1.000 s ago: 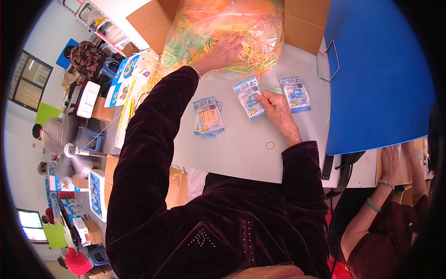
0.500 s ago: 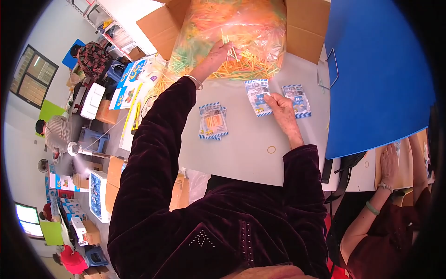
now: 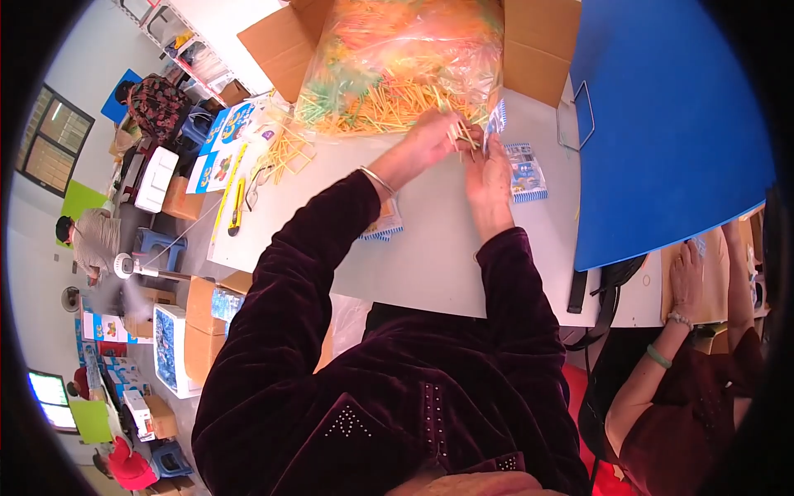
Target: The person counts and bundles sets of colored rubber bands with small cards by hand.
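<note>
My left hand point(image 3: 432, 139) is closed on a few thin pale sticks point(image 3: 460, 132), held beside my right hand. My right hand point(image 3: 491, 180) grips a blue-and-white printed packet point(image 3: 496, 120), turned nearly edge-on. Another such packet point(image 3: 526, 172) lies on the table just right of it. A small stack of packets point(image 3: 385, 223) is partly hidden under my left wrist. Beyond my hands, a clear plastic bag point(image 3: 405, 50) full of orange, yellow and green sticks sits in an open cardboard box point(image 3: 539, 45).
Loose sticks point(image 3: 289, 153), glasses point(image 3: 259, 178) and a yellow cutter point(image 3: 237, 202) lie on the table point(image 3: 430, 273) at the left. A blue panel point(image 3: 678, 124) stands at the right; past it a co-worker's hands point(image 3: 686, 281) rest on cardboard. More people are at the far left.
My left hand has come back from the bag toward my right hand with the sticks. The packet in my right hand has been raised and turned edge-on. The view has shifted slightly.
</note>
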Action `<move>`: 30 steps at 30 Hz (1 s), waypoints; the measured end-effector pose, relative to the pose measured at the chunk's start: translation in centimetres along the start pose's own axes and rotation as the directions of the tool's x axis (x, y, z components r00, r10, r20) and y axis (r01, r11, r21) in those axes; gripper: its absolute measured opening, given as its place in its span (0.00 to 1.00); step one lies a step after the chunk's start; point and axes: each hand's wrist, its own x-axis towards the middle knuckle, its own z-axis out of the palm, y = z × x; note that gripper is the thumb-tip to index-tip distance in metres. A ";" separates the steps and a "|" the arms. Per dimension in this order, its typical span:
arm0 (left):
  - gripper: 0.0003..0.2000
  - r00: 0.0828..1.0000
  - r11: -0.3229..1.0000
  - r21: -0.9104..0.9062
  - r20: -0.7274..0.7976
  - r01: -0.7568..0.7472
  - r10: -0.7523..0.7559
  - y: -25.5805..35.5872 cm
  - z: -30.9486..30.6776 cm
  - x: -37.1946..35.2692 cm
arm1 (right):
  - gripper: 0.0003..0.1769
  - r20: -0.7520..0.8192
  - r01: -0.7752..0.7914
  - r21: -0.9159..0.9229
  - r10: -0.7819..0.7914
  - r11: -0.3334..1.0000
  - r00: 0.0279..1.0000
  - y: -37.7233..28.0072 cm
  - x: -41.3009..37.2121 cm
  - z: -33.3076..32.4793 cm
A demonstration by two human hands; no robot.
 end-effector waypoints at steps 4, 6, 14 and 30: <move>0.08 0.984 0.992 -0.008 -0.125 -0.129 0.127 -2.8 1.5 -0.6 | 0.11 0.045 0.035 0.102 -0.040 0.994 0.998 2.0 1.2 -1.8; 0.08 0.969 0.977 -0.083 -0.169 -0.195 0.179 -4.1 2.2 -0.9 | 0.11 0.042 0.059 0.138 -0.066 0.989 0.997 2.4 1.5 -2.1; 0.08 0.940 0.929 -0.182 -0.183 -0.322 0.289 -5.1 3.7 -1.5 | 0.11 0.028 0.071 0.126 -0.075 0.989 0.997 1.2 -0.3 -0.4; 0.04 0.952 0.918 -0.263 -0.162 -0.296 0.260 2.4 0.0 -1.2 | 0.09 0.310 0.210 -0.567 -0.030 0.797 0.950 -5.6 -3.3 -0.7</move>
